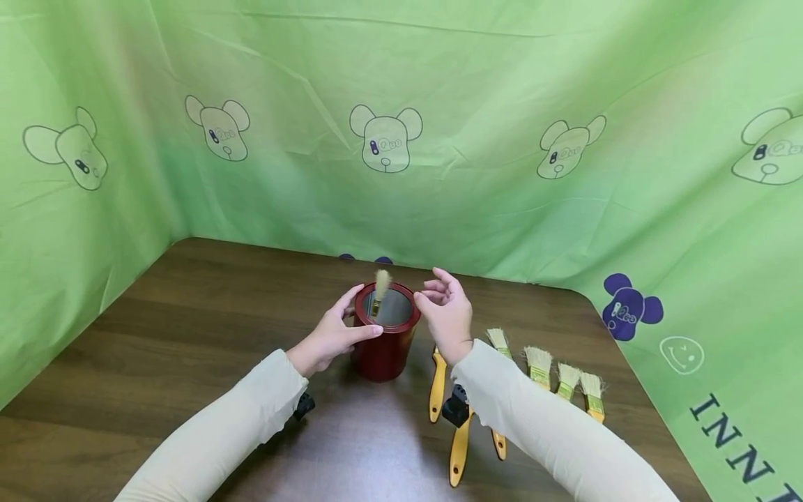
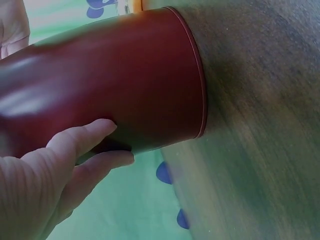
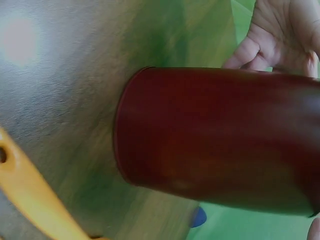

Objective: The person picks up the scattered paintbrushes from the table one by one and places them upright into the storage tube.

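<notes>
A dark red cylindrical bin [image 1: 383, 355] with a ringed rim stands upright on the table. Inside it a paintbrush [image 1: 381, 287] stands with its pale bristles up, its lower part hidden by the rim. My left hand [image 1: 331, 338] holds the bin at its upper left, thumb along the front of the rim; the left wrist view shows fingers [image 2: 95, 131] against the bin's side. At the rim's right edge is my right hand [image 1: 448, 310], fingers loosely bent and nothing between them. Its thumb is at the rim, but whether it touches I cannot tell.
Several paintbrushes with yellow handles [image 1: 437, 394] and pale bristles [image 1: 538, 362] lie on the brown wooden table [image 1: 157, 362] to the right, partly under my right forearm. A green printed cloth [image 1: 389, 209] hangs behind and along both sides of the table.
</notes>
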The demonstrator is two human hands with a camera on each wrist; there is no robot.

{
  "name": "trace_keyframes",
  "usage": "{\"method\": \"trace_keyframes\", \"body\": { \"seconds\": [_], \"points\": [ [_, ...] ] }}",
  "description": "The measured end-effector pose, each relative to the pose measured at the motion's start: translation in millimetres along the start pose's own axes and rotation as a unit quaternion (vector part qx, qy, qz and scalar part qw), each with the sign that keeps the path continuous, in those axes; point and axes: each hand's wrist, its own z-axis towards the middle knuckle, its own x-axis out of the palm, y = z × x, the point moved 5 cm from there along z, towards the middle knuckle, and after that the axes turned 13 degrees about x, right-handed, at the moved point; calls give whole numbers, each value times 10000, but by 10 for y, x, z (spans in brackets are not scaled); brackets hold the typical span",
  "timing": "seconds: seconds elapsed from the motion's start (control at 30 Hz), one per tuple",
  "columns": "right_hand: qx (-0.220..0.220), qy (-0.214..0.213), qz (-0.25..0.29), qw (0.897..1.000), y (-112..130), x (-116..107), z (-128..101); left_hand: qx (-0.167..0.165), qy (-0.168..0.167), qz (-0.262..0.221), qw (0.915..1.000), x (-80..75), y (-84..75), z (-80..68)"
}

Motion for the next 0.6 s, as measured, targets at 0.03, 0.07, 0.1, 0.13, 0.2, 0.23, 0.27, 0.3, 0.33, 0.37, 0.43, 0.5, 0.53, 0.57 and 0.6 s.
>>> {"method": "trace_keyframes", "body": {
  "seconds": [0.03,0.07,0.1,0.13,0.2,0.23,0.27,0.3,0.33,0.37,0.43,0.5,0.53,0.57,0.6],
  "points": [
    [-5,-29,-45,10000,-9,-30,-4,1,-6,3,10000,-1,1,1],
    [-5,-60,-84,9999,-21,-66,-4,0,-20,13,10000,-4,2,1],
    [-17,-73,-124,9999,-37,-109,-2,-6,-36,14,10000,-5,4,2],
    [-15,-91,-160,9998,-58,-165,6,-6,-51,20,10000,-5,8,3],
    [35,-200,-271,9994,-108,-308,22,8,-71,39,10000,-5,16,4],
    [82,-266,-354,9990,-137,-398,32,20,-74,31,10000,-4,21,5],
    [157,-322,-409,9985,-164,-495,39,30,-72,22,10000,-1,25,7],
    [218,-410,-476,9978,-188,-598,42,42,-66,10,10000,4,29,10],
    [324,-497,-542,9968,-208,-706,40,51,-64,-2,10000,6,33,10],
    [426,-599,-622,9954,-223,-814,33,60,-64,0,10000,6,36,9],
    [578,-746,-736,9928,-241,-1025,15,76,-75,1,9999,4,40,4],
    [677,-892,-877,9898,-239,-1228,-5,102,-87,16,9999,0,41,0],
    [728,-926,-1037,9876,-239,-1333,-12,115,-88,26,9999,-1,40,-4],
    [762,-935,-1190,9855,-237,-1437,-13,135,-78,34,9999,-1,38,-7],
    [800,-897,-1356,9834,-237,-1543,-10,145,-64,26,9999,1,36,-10]
  ]
}}
